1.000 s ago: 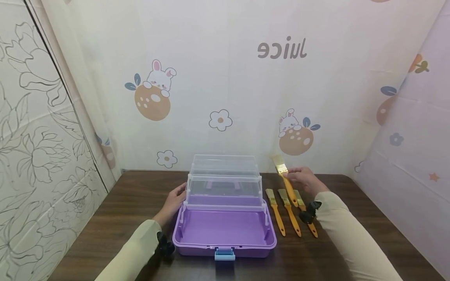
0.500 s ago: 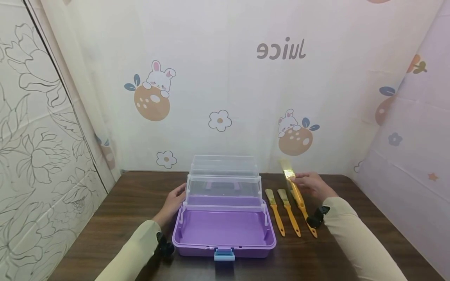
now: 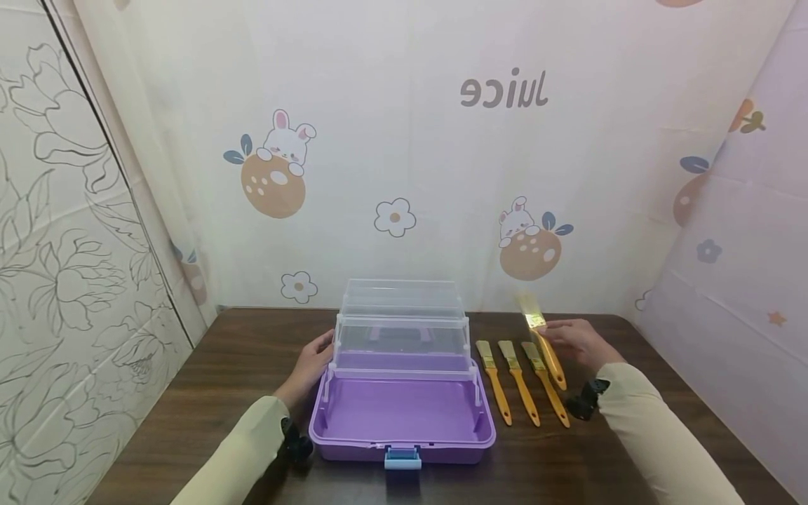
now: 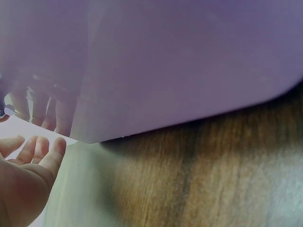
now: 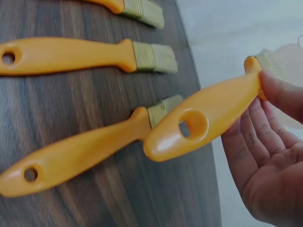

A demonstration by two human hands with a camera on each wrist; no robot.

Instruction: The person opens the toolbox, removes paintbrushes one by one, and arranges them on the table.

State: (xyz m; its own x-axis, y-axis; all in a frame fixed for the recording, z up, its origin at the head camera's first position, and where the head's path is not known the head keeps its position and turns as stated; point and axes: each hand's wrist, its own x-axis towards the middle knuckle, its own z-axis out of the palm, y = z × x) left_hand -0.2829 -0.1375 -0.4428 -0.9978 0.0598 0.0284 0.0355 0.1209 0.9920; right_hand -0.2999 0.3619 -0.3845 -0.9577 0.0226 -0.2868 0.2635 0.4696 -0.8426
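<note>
My right hand (image 3: 579, 341) pinches a paintbrush (image 3: 550, 361) near its metal ferrule, between thumb and fingers. The brush has a yellow-orange handle and pale bristles, which point up and away. In the right wrist view its holed handle end (image 5: 175, 132) hangs above the table. Below and left of it, three similar paintbrushes (image 3: 521, 393) lie side by side. My left hand (image 3: 313, 363) is at the left side of a purple box (image 3: 404, 410), which has raised clear trays. In the left wrist view its fingers (image 4: 53, 158) are extended by the purple wall, thumb partly hidden.
The box stands on a dark wooden table (image 3: 252, 379), its blue latch (image 3: 402, 458) hanging at the front. Clear stepped trays (image 3: 400, 340) rise at its back. A patterned curtain (image 3: 404, 140) hangs close behind the table's far edge.
My right hand has moved right with the paintbrush, from above the middle lying brush to beyond the rightmost one. My left hand and the box have stayed in place.
</note>
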